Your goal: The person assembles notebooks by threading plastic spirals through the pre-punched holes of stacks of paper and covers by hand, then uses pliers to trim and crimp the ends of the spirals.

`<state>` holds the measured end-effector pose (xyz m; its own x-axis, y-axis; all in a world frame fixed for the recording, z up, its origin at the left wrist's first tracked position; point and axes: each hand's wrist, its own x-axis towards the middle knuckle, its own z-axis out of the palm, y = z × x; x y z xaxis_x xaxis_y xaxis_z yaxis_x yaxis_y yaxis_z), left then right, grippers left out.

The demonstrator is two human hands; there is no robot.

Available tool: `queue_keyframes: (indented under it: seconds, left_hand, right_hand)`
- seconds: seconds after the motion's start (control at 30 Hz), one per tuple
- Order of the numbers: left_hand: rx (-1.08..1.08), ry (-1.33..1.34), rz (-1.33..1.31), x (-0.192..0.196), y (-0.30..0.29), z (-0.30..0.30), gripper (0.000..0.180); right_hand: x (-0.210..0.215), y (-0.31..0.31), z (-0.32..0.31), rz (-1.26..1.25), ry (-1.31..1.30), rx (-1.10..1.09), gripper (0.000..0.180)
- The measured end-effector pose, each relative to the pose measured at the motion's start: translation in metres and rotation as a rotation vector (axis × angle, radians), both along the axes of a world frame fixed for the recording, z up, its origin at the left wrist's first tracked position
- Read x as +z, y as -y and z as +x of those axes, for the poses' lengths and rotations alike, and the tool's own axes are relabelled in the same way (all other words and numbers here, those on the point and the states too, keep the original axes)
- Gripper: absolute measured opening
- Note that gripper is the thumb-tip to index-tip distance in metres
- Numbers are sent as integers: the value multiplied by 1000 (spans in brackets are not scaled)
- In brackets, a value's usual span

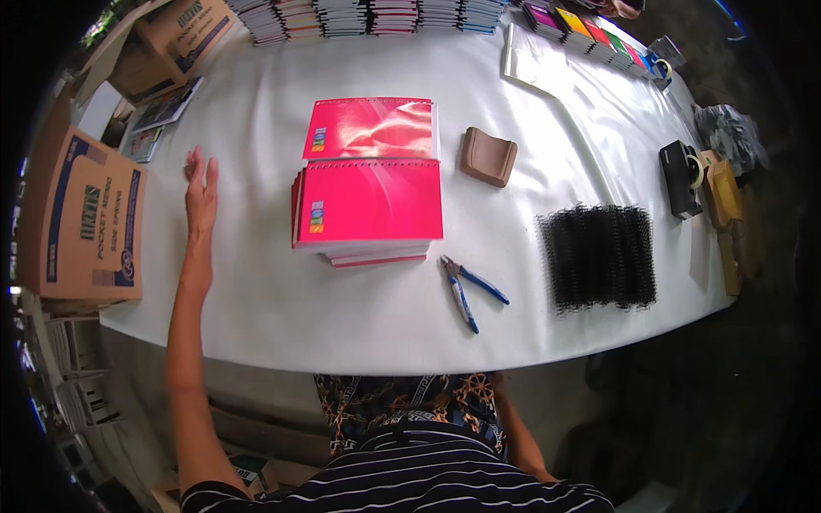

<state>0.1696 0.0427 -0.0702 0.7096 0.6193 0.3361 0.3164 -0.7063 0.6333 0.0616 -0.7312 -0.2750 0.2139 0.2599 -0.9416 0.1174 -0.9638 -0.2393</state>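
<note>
My left hand (203, 184) lies on the white-covered table at the left, fingers stretched out and holding nothing. To its right stand two stacks of pink notebooks, a far stack (372, 128) and a near stack (372, 205), with a row of punched holes or a coil along each top edge. Nearer to me rests a pair of cutting pliers (466, 291) with blue handles, its jaws apart. A brown block (488, 159) with a hollowed top sits right of the notebooks. Black plastic binding coils (597, 258) are heaped at the right. My right forearm (520, 436) hangs by my lap; its hand is hidden at the table edge.
A cardboard box (90, 218) stands at the left edge, with another box (180, 43) behind it. Notebook stacks (393, 15) line the far edge. Coloured notebooks (586, 36) lie far right, beside a clear plastic sheet (534, 58). A black tape dispenser (680, 179) stands right.
</note>
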Motion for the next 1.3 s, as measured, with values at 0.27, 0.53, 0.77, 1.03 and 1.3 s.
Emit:
queue_keyframes:
  seconds: [0.27,0.53,0.77,1.03,1.3]
  left_hand:
    - [-313,110,-615,110,221,19,110]
    - [-387,-267,-802,142,220,-3,77]
    - [-413,97,-672,117,185,-5,66]
    - [-238,186,-465,123,215,-10,104]
    - [-431,311,-460,141,219,-22,103]
  right_hand:
    - [251,-122,101,677,201,224,23]
    - [316,-232,119,1136,1157,104,20]
    - [220,-227,160,931,1313,183,41]
    - [288,-271,148,1403,1245,-272,24]
    - [304,-309,155,1407,738,-577,39]
